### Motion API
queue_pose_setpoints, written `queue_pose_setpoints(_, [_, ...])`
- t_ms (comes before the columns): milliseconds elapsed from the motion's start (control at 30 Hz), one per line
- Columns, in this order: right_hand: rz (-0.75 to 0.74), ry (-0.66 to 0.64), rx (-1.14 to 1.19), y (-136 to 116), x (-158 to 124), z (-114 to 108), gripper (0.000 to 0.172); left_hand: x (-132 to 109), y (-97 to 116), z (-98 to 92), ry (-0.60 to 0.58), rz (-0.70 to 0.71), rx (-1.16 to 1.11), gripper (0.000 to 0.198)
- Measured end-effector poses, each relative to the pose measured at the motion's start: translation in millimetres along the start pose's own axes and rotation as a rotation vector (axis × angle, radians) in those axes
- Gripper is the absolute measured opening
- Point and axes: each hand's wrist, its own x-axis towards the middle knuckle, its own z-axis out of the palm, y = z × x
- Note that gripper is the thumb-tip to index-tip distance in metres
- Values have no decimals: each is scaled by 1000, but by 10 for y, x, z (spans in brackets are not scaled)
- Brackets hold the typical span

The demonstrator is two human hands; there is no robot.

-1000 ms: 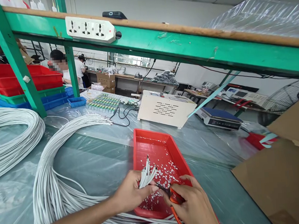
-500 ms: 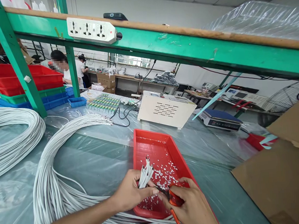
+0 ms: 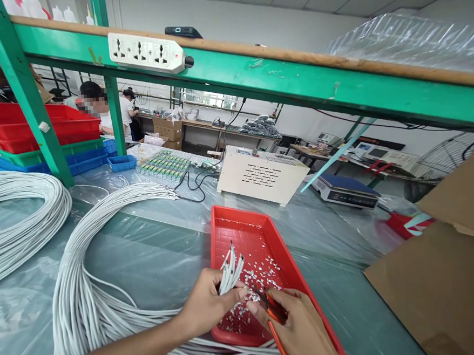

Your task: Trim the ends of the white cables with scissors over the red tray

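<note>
My left hand (image 3: 213, 301) is closed around the ends of several white cables (image 3: 229, 272), whose dark tips point up over a red tray (image 3: 280, 239). In my right hand (image 3: 298, 324) is a pair of cutting pliers (image 3: 277, 334) with orange handles; the dark jaws lie close to my left thumb. Whether the jaws touch a cable I cannot tell. Small white and silvery scraps (image 3: 263, 270) are scattered over the tray's floor. A long bundle of white cables (image 3: 75, 275) curves from the back of the table round to the front, passing below my left forearm.
Another white cable coil (image 3: 56, 206) lies at the left, near stacked trays (image 3: 34, 129). Behind the red tray stand a beige machine (image 3: 261, 176) and a scale (image 3: 343, 189). Cardboard (image 3: 443, 282) is at the right, and a green shelf beam (image 3: 253, 68) crosses above. Two people work farther back.
The pliers and my right hand have shifted slightly, with the jaws now angled more upward and a little away from my left thumb. The cable tips in my left hand have spread differently.
</note>
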Motion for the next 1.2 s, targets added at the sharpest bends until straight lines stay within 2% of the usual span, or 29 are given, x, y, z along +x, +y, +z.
queue_pose_setpoints(167, [210, 7, 607, -9, 44, 42, 25, 15, -44, -16, -15, -19, -51, 25])
queue_pose_setpoints(267, [269, 41, 784, -78, 79, 84, 27, 5, -54, 0, 11, -26, -57, 24])
queue_pose_setpoints(433, [324, 80, 852, -162, 117, 125, 25, -25, -31, 45, 89, -9, -31, 15])
queue_pose_setpoints(633, [350, 35, 905, -193, 112, 159, 19, -56, 16, 59, 193, 77, 147, 12])
queue_pose_setpoints(833, [396, 113, 984, -265, 109, 179, 16, -55, 25, 55, 184, 103, 227, 13])
queue_pose_setpoints(1033, [418, 92, 1022, -225, 109, 199, 16, -49, -26, 63, 179, 14, 180, 12])
queue_pose_setpoints(1200, [445, 49, 1050, -202, 112, 202, 16, -60, -20, 61, 91, 39, 135, 17])
